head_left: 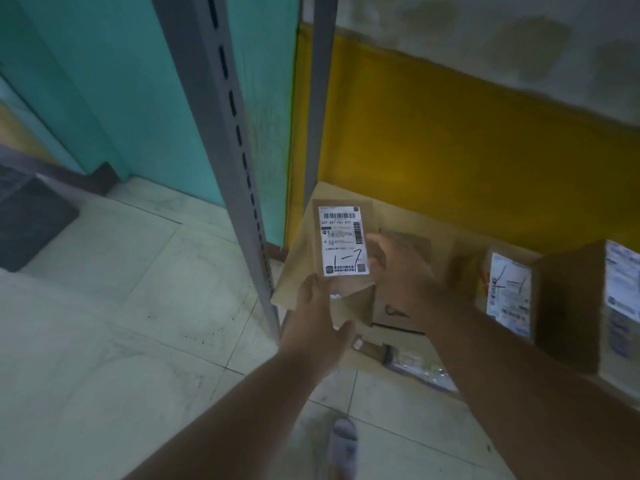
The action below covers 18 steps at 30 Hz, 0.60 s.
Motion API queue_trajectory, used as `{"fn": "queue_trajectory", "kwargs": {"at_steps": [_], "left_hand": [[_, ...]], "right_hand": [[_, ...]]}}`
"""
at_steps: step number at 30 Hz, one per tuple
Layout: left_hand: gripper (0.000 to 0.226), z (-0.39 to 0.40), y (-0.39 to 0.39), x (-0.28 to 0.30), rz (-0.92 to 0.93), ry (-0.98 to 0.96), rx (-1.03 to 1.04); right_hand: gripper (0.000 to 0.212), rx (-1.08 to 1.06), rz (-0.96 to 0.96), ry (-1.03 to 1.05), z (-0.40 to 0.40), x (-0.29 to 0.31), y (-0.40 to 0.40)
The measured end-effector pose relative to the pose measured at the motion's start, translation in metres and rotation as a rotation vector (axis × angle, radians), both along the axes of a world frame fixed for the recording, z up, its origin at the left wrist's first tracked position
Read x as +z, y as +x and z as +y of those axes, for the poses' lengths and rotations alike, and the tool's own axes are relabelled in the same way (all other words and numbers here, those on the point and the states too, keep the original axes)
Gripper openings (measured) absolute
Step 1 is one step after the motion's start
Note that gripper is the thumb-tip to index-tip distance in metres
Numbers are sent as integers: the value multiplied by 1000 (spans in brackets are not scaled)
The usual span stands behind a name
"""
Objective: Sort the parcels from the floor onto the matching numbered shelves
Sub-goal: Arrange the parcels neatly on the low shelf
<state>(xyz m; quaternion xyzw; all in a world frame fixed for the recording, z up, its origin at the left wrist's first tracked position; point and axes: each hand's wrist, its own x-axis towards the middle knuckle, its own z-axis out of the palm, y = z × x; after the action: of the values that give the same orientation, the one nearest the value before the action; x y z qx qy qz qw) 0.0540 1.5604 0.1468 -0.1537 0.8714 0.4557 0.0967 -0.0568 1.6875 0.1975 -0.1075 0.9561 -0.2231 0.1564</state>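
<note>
A small brown cardboard parcel [353, 299] with a white label [343, 241] marked "1-7" in black pen is held in front of the lowest shelf. My left hand [317, 306] grips its lower left edge, thumb on the front face. My right hand [398, 268] holds its right side with curled fingers. To the right stand two more labelled parcels, one [509, 292] also pen-marked and one [588, 306] at the frame edge. A larger brown box [412, 313] sits behind my right hand.
A grey slotted shelf upright [239, 140] rises left of the parcel, a second post [320, 98] behind it. Yellow back panel [467, 150], teal wall [121, 81], pale tiled floor [121, 323], a dark mat [31, 220] far left, my shoe [344, 441] below.
</note>
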Motion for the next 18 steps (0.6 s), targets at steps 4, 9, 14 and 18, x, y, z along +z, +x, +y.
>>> {"fn": "queue_trajectory", "kwargs": {"at_steps": [4, 9, 14, 18], "left_hand": [[73, 9, -3, -4, 25, 9, 105], [72, -1, 9, -5, 90, -99, 158], [71, -6, 14, 1, 92, -133, 189], [73, -11, 18, 5, 46, -124, 183]], "right_hand": [[40, 16, -17, -14, -7, -10, -10], [47, 36, -46, 36, -7, -15, 9], [54, 53, -60, 47, -11, -19, 10], [50, 66, 11, 30, -13, -18, -2]]}}
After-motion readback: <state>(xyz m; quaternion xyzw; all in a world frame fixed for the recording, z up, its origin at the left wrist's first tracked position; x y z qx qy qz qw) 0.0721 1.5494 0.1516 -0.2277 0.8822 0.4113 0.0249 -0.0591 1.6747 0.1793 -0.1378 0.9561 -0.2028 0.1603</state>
